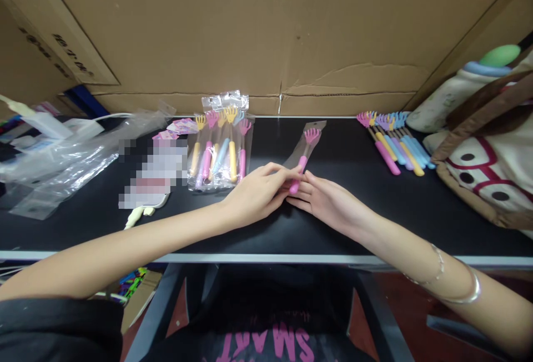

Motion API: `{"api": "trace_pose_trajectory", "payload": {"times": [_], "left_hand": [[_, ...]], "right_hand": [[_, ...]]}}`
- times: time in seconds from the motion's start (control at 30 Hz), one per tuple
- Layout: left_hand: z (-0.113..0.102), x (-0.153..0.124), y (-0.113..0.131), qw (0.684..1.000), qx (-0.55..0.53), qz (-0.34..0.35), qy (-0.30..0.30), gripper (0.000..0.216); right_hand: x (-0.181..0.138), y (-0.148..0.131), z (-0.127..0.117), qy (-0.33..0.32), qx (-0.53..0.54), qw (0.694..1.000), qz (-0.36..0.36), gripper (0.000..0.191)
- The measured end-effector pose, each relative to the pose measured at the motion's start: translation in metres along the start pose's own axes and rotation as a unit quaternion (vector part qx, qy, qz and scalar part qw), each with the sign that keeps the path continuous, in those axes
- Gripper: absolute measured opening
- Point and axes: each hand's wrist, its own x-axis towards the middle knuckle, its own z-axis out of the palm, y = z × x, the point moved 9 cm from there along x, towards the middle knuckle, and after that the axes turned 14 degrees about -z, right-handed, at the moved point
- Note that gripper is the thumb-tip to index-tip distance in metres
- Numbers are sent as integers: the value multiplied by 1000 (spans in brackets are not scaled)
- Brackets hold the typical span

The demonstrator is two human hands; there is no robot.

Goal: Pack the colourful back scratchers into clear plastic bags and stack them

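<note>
Bare hands at work at a black-topped counter with a pale near edge. Object in hand: pink back scratcher with claw-shaped head and rounded handle, in a clear plastic sleeve. Position: about midway between the counter's left and right ends, handle end nearer the front edge. Long axis slanted; claw points to the far edge, leaning toward the far right corner, and the handle butt points back to the near edge, slightly left.

Right hand: grip closed on the lower handle, fingers beneath it, thumb just beside. Left hand: fingers bent, tips reaching across the handle; from where I stand, cannot tell whether its grip is pinched on the handle or only touching.

Left of the hands, toward the far edge: a group of yellow, pink and blue back scratchers in clear sleeves, claws toward the far edge. Farther left, pink-and-purple printed cards, and near the left end a spread of flat clear plastic sleeves.

Far right: loose multicoloured back scratchers, fanned close together, claws also toward the far edge. Just beyond, at the right end, a brown-and-cream fabric bag with printed eye shapes.
</note>
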Motion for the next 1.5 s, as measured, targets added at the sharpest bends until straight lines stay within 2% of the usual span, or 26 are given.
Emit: {"api": "trace_pose_trajectory", "payload": {"times": [0.2,0.43,0.53,0.63,0.8,1.0,1.2,1.3,1.43,1.5], "left_hand": [[-2,-4,6,999,31,40,14,30],[-13,-5,11,995,32,88,26,27],[-20,-5,10,993,32,111,35,25],[-24,-7,10,987,65,144,40,23],[-27,-13,16,958,164,225,61,27],[-32,-14,18,943,229,233,54,29],[-44,-21,17,927,258,260,78,26],[-59,-18,7,939,251,223,77,28],[-82,-18,-11,946,255,176,93,29],[-92,-19,-23,945,266,155,110,28]], "right_hand": [[3,2,-4,39,33,998,27,23],[5,4,-7,32,65,996,52,17],[7,2,-3,-11,43,998,47,12],[10,0,2,-60,26,997,39,20],[17,-3,6,-92,23,995,28,27],[21,-2,6,-89,-32,994,53,30],[36,-13,16,-107,-83,991,20,29],[50,-25,25,-114,-101,988,-14,35],[77,-37,41,-109,-144,981,-70,57],[91,-40,51,-116,-160,976,-94,57]]}}
